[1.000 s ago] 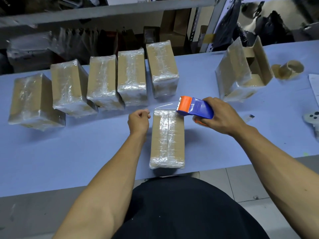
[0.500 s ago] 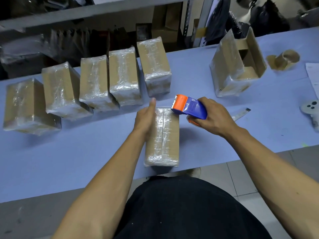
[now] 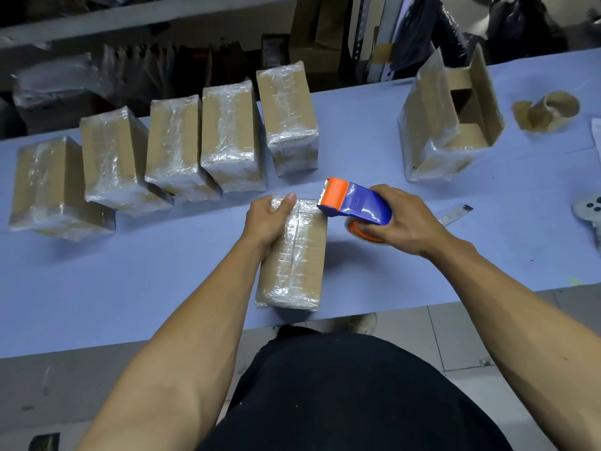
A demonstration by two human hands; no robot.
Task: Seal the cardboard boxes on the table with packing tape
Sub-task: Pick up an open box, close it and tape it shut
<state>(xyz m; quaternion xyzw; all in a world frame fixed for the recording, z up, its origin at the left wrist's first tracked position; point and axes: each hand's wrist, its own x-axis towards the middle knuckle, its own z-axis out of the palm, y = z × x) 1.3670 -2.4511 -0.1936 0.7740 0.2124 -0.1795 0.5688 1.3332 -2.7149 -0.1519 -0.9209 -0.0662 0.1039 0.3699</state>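
A taped cardboard box [image 3: 292, 255] lies lengthwise at the near edge of the blue table [image 3: 130, 288], its top and ends covered in clear shiny tape. The left hand [image 3: 268, 219] rests on the far left part of this box, fingers fairly straight and laid flat along the top, thumb stretched toward the far edge. The right hand [image 3: 403, 222] is wrapped around a blue tape dispenser [image 3: 354, 205], fingers curled over its body and under the orange-rimmed roll. The dispenser's orange head sits at the far right corner of the box, touching or just above it; which cannot be told.

Farther back on the left, five wrapped boxes [image 3: 227, 138] stand side by side in a row that slants from near left to far right, all glossy with tape. To the far right stands an open box [image 3: 455, 118], partly wrapped on its left face, its flaps up and its inside showing. Just right of it lie empty tape cores [image 3: 549, 112] of brown card. A short strip of tape [image 3: 455, 214] lies on the table right of the right hand, and a white controller [image 3: 590, 211] sits at the right edge
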